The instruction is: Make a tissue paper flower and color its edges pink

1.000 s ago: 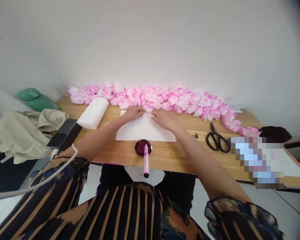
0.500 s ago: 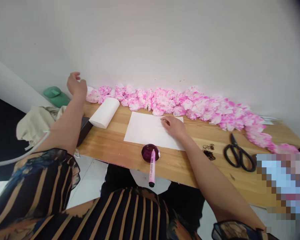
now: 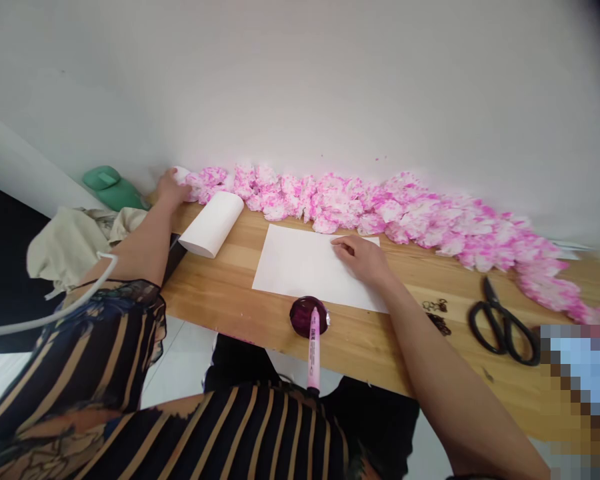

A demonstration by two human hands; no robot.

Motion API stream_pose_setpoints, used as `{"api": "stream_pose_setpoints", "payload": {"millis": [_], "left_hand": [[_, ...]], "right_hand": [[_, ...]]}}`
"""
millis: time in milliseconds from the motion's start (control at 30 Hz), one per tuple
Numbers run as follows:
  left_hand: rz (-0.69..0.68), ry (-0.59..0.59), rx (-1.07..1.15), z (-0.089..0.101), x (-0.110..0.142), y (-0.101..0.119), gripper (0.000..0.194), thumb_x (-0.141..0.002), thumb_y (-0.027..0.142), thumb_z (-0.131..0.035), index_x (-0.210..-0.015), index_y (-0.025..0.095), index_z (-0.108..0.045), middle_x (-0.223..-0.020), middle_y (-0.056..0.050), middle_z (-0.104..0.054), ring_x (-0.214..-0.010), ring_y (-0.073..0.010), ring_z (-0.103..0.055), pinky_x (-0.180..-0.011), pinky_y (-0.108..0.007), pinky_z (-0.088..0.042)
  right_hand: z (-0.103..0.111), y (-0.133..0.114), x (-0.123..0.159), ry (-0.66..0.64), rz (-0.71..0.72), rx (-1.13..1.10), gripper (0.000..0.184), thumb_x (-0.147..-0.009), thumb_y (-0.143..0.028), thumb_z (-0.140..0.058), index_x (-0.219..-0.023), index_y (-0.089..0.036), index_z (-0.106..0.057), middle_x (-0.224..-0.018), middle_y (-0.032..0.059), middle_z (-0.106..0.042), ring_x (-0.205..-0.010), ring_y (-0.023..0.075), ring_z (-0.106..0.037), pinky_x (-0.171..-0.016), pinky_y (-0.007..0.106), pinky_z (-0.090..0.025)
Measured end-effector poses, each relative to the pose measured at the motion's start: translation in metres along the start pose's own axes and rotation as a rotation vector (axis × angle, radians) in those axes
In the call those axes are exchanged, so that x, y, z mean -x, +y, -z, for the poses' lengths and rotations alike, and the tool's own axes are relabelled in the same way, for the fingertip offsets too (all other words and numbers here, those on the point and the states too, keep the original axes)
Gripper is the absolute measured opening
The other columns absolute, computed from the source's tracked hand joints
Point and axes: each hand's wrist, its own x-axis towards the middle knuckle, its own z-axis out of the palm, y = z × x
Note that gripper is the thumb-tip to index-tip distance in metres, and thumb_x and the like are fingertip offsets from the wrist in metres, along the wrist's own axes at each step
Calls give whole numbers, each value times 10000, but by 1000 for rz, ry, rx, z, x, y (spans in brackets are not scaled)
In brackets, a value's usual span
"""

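On the table (image 3: 220, 297), the right hand (image 3: 366, 260) lay half-open upon the paper (image 3: 300, 263), maybe for steadying it; whether the left hand (image 3: 173, 189), beside the pink ruffles (image 3: 337, 200), gripped anything, I cannot tell.

From the paper (image 3: 300, 260), a lane of bare wood opens at 9 o'clock, up to the roll (image 3: 213, 223), widening toward 8. Flowers (image 3: 337, 197) wall off 11 through 2. At 6, the dish (image 3: 300, 316) and the marker (image 3: 315, 353) on it block the near side. Right forearm (image 3: 445, 373) bars 4 to 5; past it sit chains (image 3: 437, 315) and scissors (image 3: 505, 327). Wood shows at 3, between forearm and flowers.
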Motion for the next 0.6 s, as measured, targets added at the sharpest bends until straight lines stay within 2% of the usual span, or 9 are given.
{"api": "stream_pose_setpoints", "payload": {"millis": [100,300,467,600], "left_hand": [[62,13,-3,-2,0,11,647,-884,186,-666,-1499,120,-476,-1414,-146,-623,-1277,-273,-600,-1097,-381,-446],[45,-29,-47,-10,-5,18,642,-787,142,-661,-1419,198,-560,-1347,-112,-681,-1199,-288,-655,-1033,-393,-508],[-38,-74,-161,-15,-6,19,561,-800,217,-661,-1356,190,-599,-1328,-130,-685,-1181,-297,-635,-1028,-388,-477],[-88,-78,-203,-15,-4,22,518,-819,200,-616,-1337,179,-613,-1312,-140,-688,-1180,-300,-625,-1017,-385,-461]], "right_hand": [[-1,2,-1,7,-1,-12,276,-960,-307,-568,-1147,-244,-761,-1149,43,-770,-970,226,-695,-764,317,-442],[0,2,0,4,-2,-11,294,-956,-324,-565,-1159,-238,-761,-1093,58,-772,-940,230,-689,-763,326,-441],[0,1,0,0,-7,-12,289,-951,-328,-564,-1146,-246,-761,-1102,47,-771,-937,227,-686,-756,328,-438],[-1,3,0,9,6,-18,289,-949,-331,-559,-1138,-246,-761,-1093,47,-774,-925,225,-686,-743,325,-437]]}}
